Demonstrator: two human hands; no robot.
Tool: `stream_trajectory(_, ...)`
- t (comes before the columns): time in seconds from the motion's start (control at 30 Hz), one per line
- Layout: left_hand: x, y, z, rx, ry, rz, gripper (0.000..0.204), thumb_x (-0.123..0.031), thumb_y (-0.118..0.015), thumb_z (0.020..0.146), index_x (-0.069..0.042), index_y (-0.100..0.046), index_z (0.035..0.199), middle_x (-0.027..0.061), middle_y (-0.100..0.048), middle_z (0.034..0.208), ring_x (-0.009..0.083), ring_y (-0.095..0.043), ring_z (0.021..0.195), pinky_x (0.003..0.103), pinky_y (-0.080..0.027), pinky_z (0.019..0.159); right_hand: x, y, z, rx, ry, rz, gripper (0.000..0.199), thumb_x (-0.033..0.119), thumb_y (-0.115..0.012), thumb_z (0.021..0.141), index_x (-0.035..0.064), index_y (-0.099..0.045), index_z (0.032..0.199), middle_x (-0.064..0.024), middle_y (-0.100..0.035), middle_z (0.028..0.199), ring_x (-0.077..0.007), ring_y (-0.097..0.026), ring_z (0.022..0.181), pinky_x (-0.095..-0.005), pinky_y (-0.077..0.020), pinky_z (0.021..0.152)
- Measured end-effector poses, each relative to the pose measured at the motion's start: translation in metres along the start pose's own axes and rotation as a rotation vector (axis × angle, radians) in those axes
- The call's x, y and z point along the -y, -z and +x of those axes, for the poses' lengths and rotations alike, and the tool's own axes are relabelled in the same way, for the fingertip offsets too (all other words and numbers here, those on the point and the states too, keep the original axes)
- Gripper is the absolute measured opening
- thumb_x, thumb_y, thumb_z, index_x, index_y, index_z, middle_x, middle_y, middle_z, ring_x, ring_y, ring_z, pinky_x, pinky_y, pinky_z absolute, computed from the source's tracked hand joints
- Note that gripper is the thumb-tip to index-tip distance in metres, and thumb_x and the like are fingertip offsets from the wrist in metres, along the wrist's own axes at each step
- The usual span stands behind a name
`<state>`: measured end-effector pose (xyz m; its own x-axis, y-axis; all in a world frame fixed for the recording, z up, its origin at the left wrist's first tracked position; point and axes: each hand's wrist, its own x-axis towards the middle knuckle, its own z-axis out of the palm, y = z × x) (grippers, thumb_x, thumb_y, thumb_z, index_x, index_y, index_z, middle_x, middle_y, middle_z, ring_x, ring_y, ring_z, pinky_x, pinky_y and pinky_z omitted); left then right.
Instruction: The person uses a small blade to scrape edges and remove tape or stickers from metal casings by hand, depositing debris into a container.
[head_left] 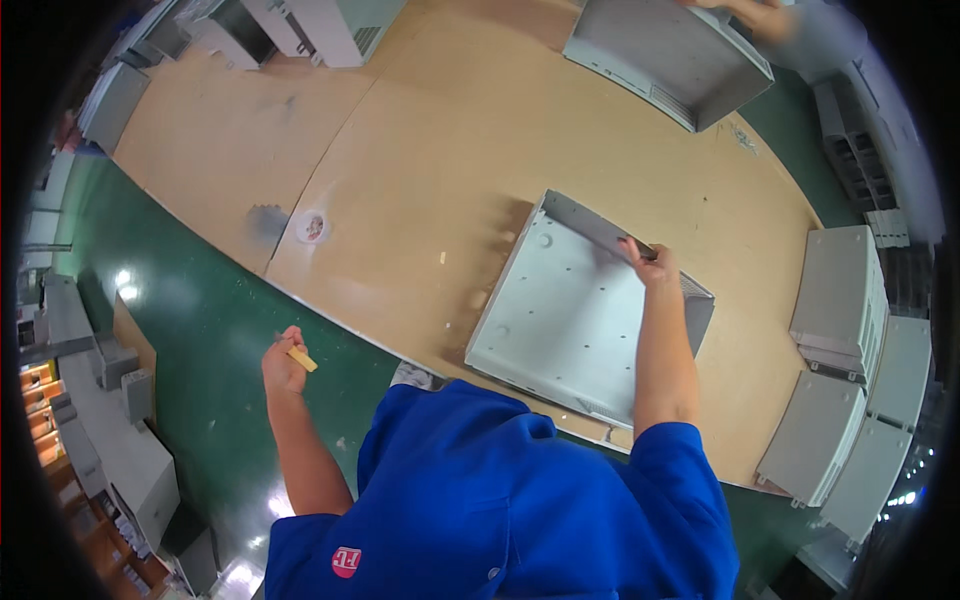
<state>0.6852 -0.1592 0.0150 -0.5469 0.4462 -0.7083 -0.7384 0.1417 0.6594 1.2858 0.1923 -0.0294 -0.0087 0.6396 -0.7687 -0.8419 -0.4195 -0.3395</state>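
Left hand closed around oblong yellow block, right hand at shallow metal box, grip unclear

1. Floor: green and glossy, visible on both sides of the table.
2. Table: broad, tan top, crossed by a thin seam.
3. Glare: white patches on the floor, left.
4. Shelves: far left, orange-lit.
5. Lights: small, bright, near the lower right rim.
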Motion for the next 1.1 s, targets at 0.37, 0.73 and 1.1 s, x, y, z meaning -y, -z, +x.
stream_trajectory(0.37, -0.018, -0.091, -0.078, 0.205, -0.163, 0.067, 0.035, -0.019, -0.037, 0.096, -0.017, -0.035, 0.132, 0.0094, -0.055, 0.098, 0.0157, -0.053, 0.083, 0.03, -0.046, 0.075, -0.039, -0.017, -0.275, 0.268, 0.212, 0.126, 0.03, 0.004, -0.037, 0.091, -0.0081, -0.041, 0.117, -0.0205, -0.048, 0.123, -0.0339, -0.045, 0.117, -0.0528, -0.0385, 0.098)
stream_trajectory(0.73, -0.009, -0.229, -0.218, 0.927, -0.139, 0.754, 0.023, -0.022, -0.037, 0.097, -0.002, -0.046, 0.104, 0.0043, -0.051, 0.059, 0.008, -0.042, 0.043, 0.019, -0.034, 0.041, -0.126, 0.01, -0.331, 0.297, 0.4, 0.169, 0.027, 0.012, -0.047, 0.092, 0.003, -0.049, 0.117, -0.011, -0.055, 0.119, -0.0244, -0.054, 0.108, -0.0445, -0.0488, 0.089)
stream_trajectory(1.1, 0.077, -0.278, -0.264, 1.038, 0.142, 0.821, 0.031, -0.02, -0.035, 0.096, 0.001, -0.045, 0.118, 0.0146, -0.062, 0.07, 0.0134, -0.056, 0.051, 0.021, -0.041, 0.046, -0.125, 0.021, -0.316, 0.39, 0.405, -0.119, 0.034, 0.023, -0.043, 0.094, 0.0026, -0.044, 0.122, -0.0103, -0.054, 0.118, -0.0249, -0.055, 0.107, -0.045, -0.0501, 0.086)
